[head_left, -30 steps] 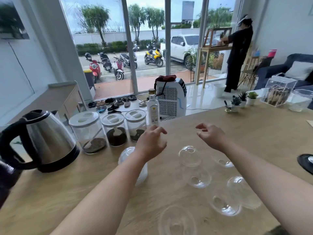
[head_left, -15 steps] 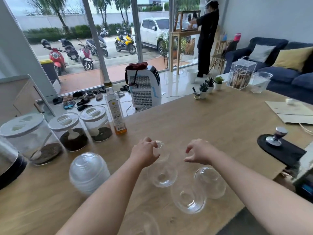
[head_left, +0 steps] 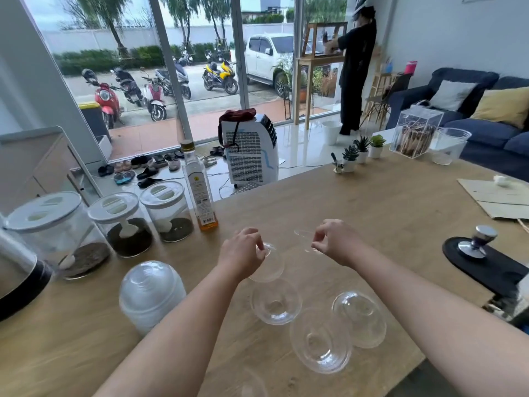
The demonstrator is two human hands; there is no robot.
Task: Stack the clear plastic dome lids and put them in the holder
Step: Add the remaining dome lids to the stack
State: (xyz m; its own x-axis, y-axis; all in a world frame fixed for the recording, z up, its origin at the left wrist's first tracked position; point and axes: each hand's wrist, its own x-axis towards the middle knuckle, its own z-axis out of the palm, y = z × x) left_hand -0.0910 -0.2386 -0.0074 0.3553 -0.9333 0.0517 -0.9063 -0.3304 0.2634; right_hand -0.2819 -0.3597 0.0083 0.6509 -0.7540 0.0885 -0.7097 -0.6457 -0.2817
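Clear lids [head_left: 269,270] — 2 pinched, 2 hands [head_left: 242,257] [head_left: 337,243]

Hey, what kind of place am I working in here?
Likely a small café or home coffee bar: lidded jars with scoops, a coffee tamper and clear dome lids on a wooden counter.

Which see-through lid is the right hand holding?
The tilted lid pinched by the right hand, farthest back. The left hand holds a different lid, and the other lids lie loose on the table.
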